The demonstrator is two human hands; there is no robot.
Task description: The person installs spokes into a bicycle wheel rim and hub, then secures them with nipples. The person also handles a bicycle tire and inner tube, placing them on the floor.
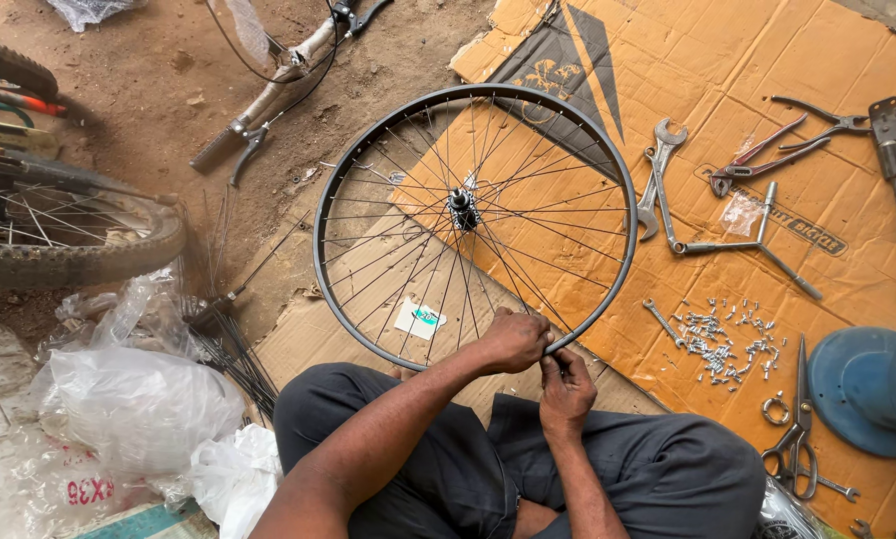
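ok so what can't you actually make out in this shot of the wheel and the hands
- Head view: what the right hand pinches at the rim; fingers cover it.
- Rim under the left hand: hidden.
- Small metal pieces on the cardboard: too small to identify.
- Blue object: cut off by the right edge.

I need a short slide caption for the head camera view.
Both hands, left and right, work at the near rim of a spoked bicycle wheel lying on cardboard.

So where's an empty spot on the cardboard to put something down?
Bare cardboard lies at the top, between the wheel rim and the pliers. Another bare patch sits between the rim and the little pile of spoke nipples. It is crowded around the wrenches, scissors and blue cone.
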